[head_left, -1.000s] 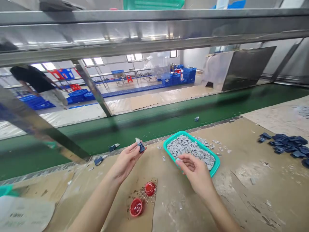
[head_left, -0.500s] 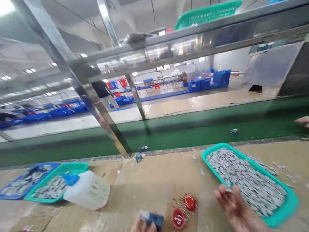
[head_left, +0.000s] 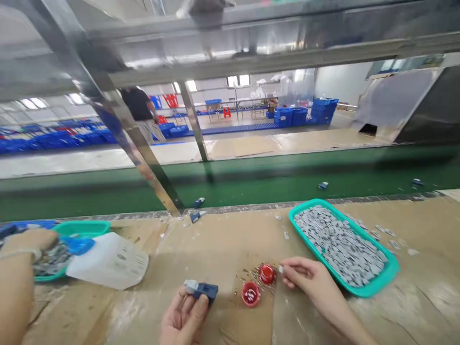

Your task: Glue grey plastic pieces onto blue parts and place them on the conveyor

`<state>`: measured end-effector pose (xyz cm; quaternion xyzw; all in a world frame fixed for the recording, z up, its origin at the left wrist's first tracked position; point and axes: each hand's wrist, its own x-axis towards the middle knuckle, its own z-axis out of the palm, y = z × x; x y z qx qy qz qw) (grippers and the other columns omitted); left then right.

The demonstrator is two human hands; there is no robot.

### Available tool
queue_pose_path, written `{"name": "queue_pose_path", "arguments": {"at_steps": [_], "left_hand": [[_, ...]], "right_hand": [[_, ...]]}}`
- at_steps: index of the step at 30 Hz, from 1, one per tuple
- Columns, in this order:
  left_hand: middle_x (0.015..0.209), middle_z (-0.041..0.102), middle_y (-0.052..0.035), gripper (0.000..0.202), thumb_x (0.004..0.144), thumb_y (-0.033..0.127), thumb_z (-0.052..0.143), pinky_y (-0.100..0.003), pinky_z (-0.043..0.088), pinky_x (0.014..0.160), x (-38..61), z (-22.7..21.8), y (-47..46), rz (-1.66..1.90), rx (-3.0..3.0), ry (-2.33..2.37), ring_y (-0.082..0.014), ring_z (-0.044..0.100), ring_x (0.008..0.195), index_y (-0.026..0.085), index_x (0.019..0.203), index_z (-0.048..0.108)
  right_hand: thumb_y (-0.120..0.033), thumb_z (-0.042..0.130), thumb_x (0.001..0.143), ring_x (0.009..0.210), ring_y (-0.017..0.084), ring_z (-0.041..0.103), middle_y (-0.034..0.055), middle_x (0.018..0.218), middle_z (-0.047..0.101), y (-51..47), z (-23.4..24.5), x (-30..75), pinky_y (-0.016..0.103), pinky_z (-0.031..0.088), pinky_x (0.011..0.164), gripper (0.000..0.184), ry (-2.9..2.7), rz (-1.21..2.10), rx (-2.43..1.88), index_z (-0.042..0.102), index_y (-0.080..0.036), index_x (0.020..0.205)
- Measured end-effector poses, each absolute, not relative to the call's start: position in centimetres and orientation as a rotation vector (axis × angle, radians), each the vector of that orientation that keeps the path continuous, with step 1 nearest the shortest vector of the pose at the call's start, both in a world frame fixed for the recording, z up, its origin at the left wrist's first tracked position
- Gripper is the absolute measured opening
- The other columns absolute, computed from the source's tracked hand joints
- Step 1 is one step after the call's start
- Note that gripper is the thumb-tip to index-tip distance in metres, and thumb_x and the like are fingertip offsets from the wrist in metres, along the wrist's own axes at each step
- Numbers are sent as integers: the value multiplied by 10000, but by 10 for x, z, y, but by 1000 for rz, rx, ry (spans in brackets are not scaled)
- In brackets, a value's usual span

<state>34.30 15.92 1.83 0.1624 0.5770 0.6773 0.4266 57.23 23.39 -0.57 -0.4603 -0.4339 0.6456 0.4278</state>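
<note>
My left hand (head_left: 185, 316) is closed around a small dark-blue plastic part with a light-grey end (head_left: 203, 290), held low over the cardboard-covered bench. To its right, my right hand (head_left: 309, 280) pinches a small pale-grey plastic piece (head_left: 281, 269) between thumb and fingertips. That piece is just right of a red cap-like cup (head_left: 267, 273). A second red cup (head_left: 250, 293) with small shiny bits in it stands between my hands, and tiny brass-coloured bits lie scattered around both. Right of my right hand, a green tray (head_left: 390, 275) is full of flat pale-grey pieces.
At left, another person's arm (head_left: 17, 268) reaches into a green basket (head_left: 89, 227) of parts, beside a white bottle (head_left: 111, 263) with a blue top. A green belt (head_left: 251, 177) carrying several blue-grey parts runs behind the bench. A metal post (head_left: 143, 163) rises at its edge.
My right hand has moved left from the tray's side to the red cups, with a pale piece showing. Another person's arm has entered at left; a hand at far right is gone. The view has tilted down.
</note>
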Motion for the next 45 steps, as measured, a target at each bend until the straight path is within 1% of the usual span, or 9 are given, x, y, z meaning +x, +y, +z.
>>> {"name": "queue_pose_path", "arguments": {"at_steps": [3, 9, 13, 16, 22, 28, 33, 41, 45], "left_hand": [[782, 705, 28, 438, 464, 355, 848, -165, 500, 718, 351, 21, 158, 1638, 429, 1447, -155, 663, 816, 254, 812, 602], [774, 667, 16, 393, 501, 355, 820, -238, 517, 746, 358, 25, 158, 1588, 550, 1514, -196, 647, 843, 254, 780, 561], [827, 681, 12, 376, 513, 313, 822, -191, 501, 765, 365, 28, 159, 1579, 575, 1490, -156, 633, 828, 245, 780, 566], [804, 686, 20, 397, 495, 304, 838, -150, 489, 761, 370, 31, 160, 1594, 548, 1462, -127, 627, 809, 234, 775, 565], [767, 687, 1, 393, 503, 259, 837, -148, 508, 700, 378, 32, 160, 1673, 498, 1406, -127, 640, 766, 198, 762, 548], [781, 722, -15, 344, 518, 233, 832, -165, 522, 735, 394, 33, 161, 1700, 545, 1392, -144, 679, 774, 183, 724, 562], [787, 736, -38, 291, 518, 165, 817, -230, 560, 712, 415, 38, 164, 1694, 566, 1388, -191, 694, 774, 177, 705, 594], [774, 734, -42, 241, 508, 110, 802, -235, 575, 689, 433, 39, 164, 1669, 601, 1398, -197, 694, 751, 168, 680, 644], [774, 730, -37, 237, 513, 112, 801, -269, 586, 693, 434, 36, 163, 1666, 619, 1400, -211, 694, 754, 174, 689, 655]], "right_hand": [[-462, 727, 681, 611, 159, 580, 39, 660, 657, 236, -4, 572, 248, 448, 578, 332, -1100, 1553, -1204, 656, -141, 727], [-479, 710, 691, 558, 133, 556, 39, 637, 643, 237, -6, 561, 238, 443, 541, 361, -1108, 1514, -1240, 635, -129, 733], [-478, 716, 683, 537, 132, 549, 44, 607, 645, 237, -10, 554, 233, 426, 509, 366, -1132, 1533, -1244, 633, -124, 723], [-472, 710, 691, 551, 142, 558, 51, 605, 650, 236, -13, 552, 234, 422, 506, 358, -1161, 1534, -1263, 633, -124, 719], [-431, 709, 716, 602, 149, 568, 66, 664, 679, 236, -11, 551, 245, 429, 566, 311, -1188, 1500, -1262, 634, -130, 717], [-414, 709, 743, 561, 84, 492, 16, 656, 635, 231, 3, 560, 179, 341, 519, 291, -1016, 1721, -1177, 616, -138, 758], [-372, 711, 767, 517, 44, 402, -21, 624, 562, 222, 14, 564, 149, 286, 497, 274, -811, 1980, -984, 565, -142, 742], [-357, 690, 792, 563, 69, 471, 3, 631, 604, 212, 23, 562, 168, 343, 543, 258, -978, 1981, -925, 569, -136, 738], [-343, 705, 775, 580, 80, 500, 12, 648, 618, 213, 23, 563, 179, 367, 559, 250, -1021, 1975, -907, 581, -129, 742]]}}
